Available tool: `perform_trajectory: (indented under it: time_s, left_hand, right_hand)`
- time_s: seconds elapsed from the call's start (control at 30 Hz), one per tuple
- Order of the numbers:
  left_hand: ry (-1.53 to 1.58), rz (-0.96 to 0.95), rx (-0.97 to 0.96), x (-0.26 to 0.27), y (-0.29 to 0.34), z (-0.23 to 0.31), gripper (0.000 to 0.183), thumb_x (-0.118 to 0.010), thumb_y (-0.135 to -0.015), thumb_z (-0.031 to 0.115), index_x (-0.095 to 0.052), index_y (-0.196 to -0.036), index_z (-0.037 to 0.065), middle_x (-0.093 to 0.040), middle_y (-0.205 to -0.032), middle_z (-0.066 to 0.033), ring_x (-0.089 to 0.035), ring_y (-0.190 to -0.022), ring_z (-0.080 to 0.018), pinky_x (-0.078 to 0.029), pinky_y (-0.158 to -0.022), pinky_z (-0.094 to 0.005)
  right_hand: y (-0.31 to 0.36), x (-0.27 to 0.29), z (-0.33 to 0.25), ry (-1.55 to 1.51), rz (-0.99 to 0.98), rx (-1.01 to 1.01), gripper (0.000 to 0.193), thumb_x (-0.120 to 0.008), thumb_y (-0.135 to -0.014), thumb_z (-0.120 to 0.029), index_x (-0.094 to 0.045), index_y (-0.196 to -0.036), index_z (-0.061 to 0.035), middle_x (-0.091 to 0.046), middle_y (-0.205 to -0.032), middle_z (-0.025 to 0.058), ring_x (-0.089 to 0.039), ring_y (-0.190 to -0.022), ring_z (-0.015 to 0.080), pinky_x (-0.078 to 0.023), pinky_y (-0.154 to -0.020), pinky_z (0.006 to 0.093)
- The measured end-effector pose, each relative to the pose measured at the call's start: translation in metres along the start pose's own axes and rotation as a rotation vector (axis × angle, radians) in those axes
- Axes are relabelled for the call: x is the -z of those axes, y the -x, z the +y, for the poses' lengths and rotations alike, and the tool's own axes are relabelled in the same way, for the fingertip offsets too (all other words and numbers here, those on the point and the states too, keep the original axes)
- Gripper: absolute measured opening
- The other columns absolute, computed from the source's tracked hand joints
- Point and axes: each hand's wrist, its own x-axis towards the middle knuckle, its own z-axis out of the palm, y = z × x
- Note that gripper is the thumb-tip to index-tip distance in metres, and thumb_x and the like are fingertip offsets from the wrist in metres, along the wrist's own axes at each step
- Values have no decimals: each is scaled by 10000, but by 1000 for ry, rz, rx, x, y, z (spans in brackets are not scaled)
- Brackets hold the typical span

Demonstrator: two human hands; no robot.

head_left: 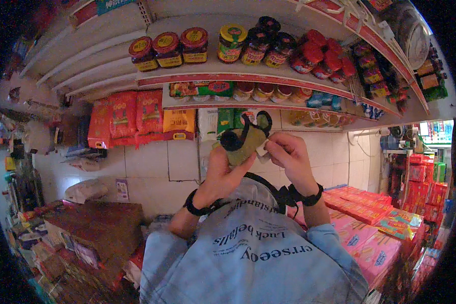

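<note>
Here, centre of the frame: one olive-green pouch-like item (243,142) with black rounded ends and a black strap loop, raised in front of the shelves. Exact kind cannot be told.

Left hand (222,169): closed around the lower left of the green item, thumb across its front; black band at the wrist.

Right hand (287,154): fingers pinched narrow on a small white tag (262,148) at the item's right edge; black band at the wrist as well.

Lower centre: light blue cloth bag (253,253) with dark lettering, hanging below both forearms, black straps running up toward the wrists.

Top of the frame: white shelf (202,68) with a red edge strip, carrying a row of jars with red and yellow lids (168,49), then dark-lidded jars (268,43), then a cluster of red-capped jars (321,55) toward the upper right.

Next shelf down, just above the hands: more jars and flat packets, partly hidden behind the green item.

Left of centre: red and orange bags (137,119) standing in a row below the top shelf.

Lower right: stacked pink cartons (370,243), red boxes (420,182) beyond them at the right edge.

Lower left: brown cardboard box (99,223) among mixed goods, too dim to sort.

Behind the hands: white tiled floor (152,167)
</note>
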Motion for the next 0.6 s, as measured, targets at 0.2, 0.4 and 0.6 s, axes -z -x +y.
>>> perform_trajectory:
  time_s: [0.2, 0.4, 0.6]
  left_hand:
    - [-159, -75, -110, 2, 3, -20, 300, -593, -697, 65, -544, -986, 0, -569, -953, -157, -555, -868, -279, -421, -765, -339]
    - [-361, -192, -330, 13, -6, -25, 352, -619, -683, 86, -522, -1010, 2, -562, -918, -152, -537, -851, -327, -419, -761, -367]
    - [-435, -205, -401, -4, -12, -9, 408, -600, -698, 169, -481, -1050, -2, -501, -993, -183, -483, -901, -351, -386, -780, -403]
  right_hand:
    - [11, 10, 6, 70, 1, 70, 160, -542, -810, -152, -564, -729, -16, -503, -609, -32, -400, -517, 27, -287, -442, 185]
    - [19, 33, 9, 2, -52, 103, 148, -557, -792, -129, -552, -707, -8, -474, -584, -26, -377, -486, 36, -268, -424, 191]
    - [17, 35, 21, -309, 85, 95, 116, -549, -807, -130, -552, -787, -16, -459, -584, -23, -333, -465, 33, -234, -415, 184]
